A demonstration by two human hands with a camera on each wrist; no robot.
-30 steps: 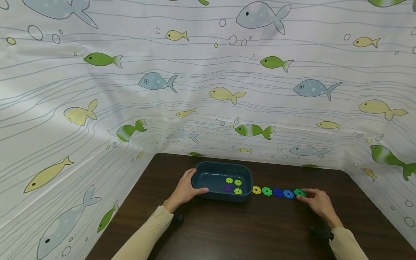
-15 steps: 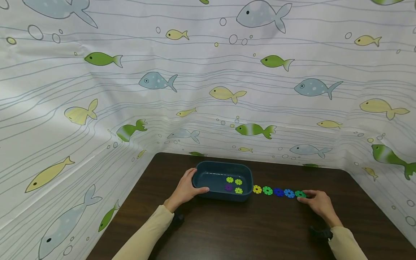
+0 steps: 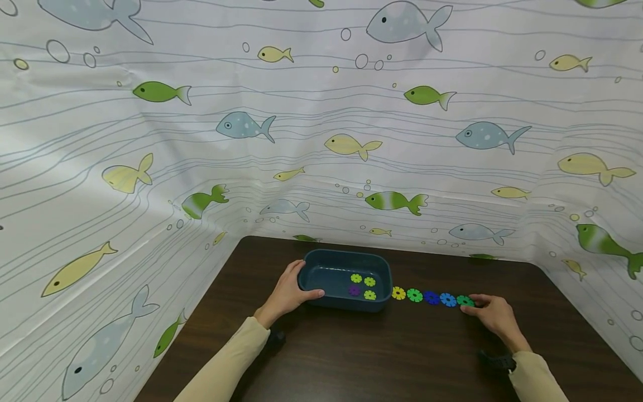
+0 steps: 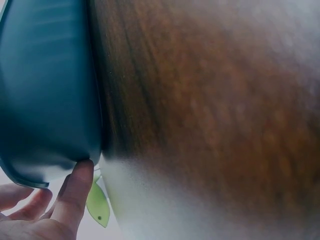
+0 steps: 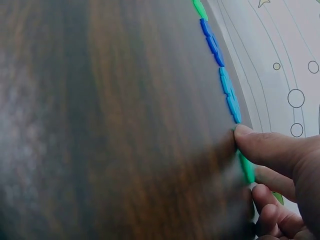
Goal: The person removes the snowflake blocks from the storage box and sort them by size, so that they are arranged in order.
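My left hand (image 3: 287, 294) grips the left end of a dark blue plastic tub (image 3: 331, 302), its thumb over the front rim. In the left wrist view its fingers (image 4: 74, 197) touch the tub's end wall (image 4: 47, 95). Right of the tub, flat notched discs lie in a row: yellow (image 3: 399, 293), green (image 3: 414, 295), dark blue (image 3: 431, 297), light blue (image 3: 448, 300) and a green disc (image 3: 465, 301) at the right end. My right hand (image 3: 494, 317) pinches that last disc between thumb and fingers; the right wrist view shows the thumb (image 5: 267, 146) against the green disc (image 5: 246, 167).
Inside the tub lie several more notched discs, yellow-green ones (image 3: 369, 282) and a purple one (image 3: 354, 291), towards its right end. Everything stands on a dark wooden table (image 3: 382, 357). A fish-printed sheet (image 3: 301, 178) hangs behind and along the sides.
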